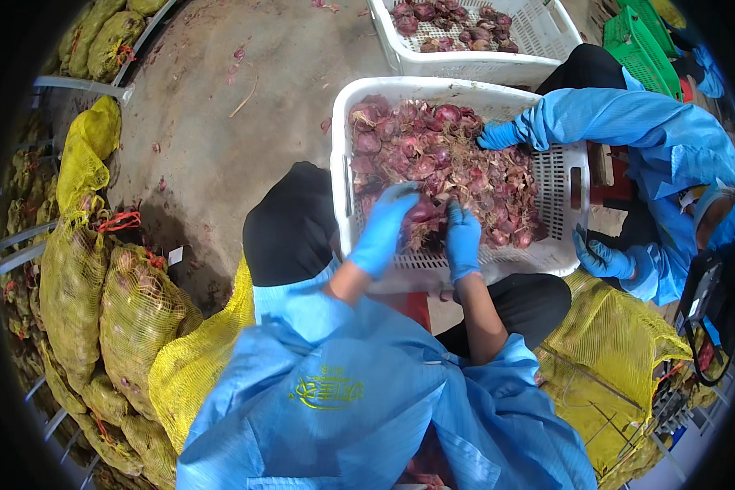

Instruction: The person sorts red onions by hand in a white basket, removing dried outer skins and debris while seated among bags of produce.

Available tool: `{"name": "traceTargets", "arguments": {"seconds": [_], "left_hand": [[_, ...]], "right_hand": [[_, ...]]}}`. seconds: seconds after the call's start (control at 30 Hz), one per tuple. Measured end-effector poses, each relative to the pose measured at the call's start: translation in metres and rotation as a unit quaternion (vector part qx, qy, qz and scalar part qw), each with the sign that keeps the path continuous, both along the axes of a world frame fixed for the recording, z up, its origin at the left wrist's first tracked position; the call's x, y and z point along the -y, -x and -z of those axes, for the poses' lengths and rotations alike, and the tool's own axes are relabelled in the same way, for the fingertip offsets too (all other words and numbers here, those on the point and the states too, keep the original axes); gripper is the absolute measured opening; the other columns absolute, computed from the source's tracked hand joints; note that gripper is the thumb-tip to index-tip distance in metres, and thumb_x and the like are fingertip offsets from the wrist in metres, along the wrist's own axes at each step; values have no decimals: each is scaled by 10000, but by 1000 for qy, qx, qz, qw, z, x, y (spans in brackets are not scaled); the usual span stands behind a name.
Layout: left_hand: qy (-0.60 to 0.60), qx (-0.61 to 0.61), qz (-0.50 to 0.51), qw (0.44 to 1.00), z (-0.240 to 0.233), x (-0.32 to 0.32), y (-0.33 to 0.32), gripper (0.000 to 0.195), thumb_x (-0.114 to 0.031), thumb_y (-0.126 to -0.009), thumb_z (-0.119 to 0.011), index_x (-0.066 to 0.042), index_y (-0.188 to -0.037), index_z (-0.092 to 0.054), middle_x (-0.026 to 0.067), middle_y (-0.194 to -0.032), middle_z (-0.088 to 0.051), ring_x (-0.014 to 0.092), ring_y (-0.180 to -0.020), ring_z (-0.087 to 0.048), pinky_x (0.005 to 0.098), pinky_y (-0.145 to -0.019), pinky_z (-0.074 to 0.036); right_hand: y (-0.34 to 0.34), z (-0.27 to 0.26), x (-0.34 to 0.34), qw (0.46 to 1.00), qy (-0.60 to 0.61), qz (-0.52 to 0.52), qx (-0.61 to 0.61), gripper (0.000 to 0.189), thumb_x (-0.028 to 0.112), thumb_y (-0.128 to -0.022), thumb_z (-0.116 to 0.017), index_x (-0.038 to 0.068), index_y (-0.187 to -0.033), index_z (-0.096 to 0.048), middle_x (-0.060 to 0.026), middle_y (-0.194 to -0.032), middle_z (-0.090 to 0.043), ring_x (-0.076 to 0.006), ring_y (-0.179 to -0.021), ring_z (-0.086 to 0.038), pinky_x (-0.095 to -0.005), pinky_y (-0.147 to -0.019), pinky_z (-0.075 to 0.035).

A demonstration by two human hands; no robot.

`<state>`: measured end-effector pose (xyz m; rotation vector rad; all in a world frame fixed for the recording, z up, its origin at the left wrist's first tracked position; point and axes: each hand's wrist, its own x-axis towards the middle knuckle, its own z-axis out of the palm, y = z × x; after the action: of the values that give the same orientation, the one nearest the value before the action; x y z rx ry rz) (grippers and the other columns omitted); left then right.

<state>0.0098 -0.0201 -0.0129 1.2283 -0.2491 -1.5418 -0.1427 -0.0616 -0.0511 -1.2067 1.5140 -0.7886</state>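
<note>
A white plastic crate (465,86) stands before me, with many red onions (447,114) and loose dry skins in it. Over its near left part, my left hand (386,226), in a blue glove, is closed around a red onion (422,209). My right hand (463,239), also gloved in blue, is just right of that onion with its fingertips bent together; whether they pinch a root or a bit of skin cannot be told. Roots and dark skins hang below the onion, between my hands.
At the right, a co-worker's gloved hand (500,135) reaches into the crate; the other (605,256) is at its outer corner. Another white crate (465,60) with onions stands beyond. Full yellow mesh sacks (138,318) line the left; a yellow mesh bag (606,331) lies at right.
</note>
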Motion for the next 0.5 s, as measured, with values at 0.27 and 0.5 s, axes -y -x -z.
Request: {"name": "traceTargets", "arguments": {"seconds": [0.27,0.5], "left_hand": [[51,-159,-96,981,40,-15,6,361,-163,-901,-498,-19,-1228,-544,52,-1169,-583,166,-1057,-544,303,-948,-401],[48,-203,-117,971,58,-9,5,439,-129,-885,-479,-10,-1306,-497,80,-1339,-494,191,-1223,-451,309,-1043,-339]], "right_hand": [[-14,8,78,892,250,-218,-307,538,158,-772,-670,145,-1282,-500,-179,-1238,-527,-379,-1080,-528,-449,-902,-453],[-44,37,123,803,108,-367,-456,502,143,-754,-676,168,-1236,-539,-181,-1244,-529,-351,-1069,-560,-433,-862,-493]]}}
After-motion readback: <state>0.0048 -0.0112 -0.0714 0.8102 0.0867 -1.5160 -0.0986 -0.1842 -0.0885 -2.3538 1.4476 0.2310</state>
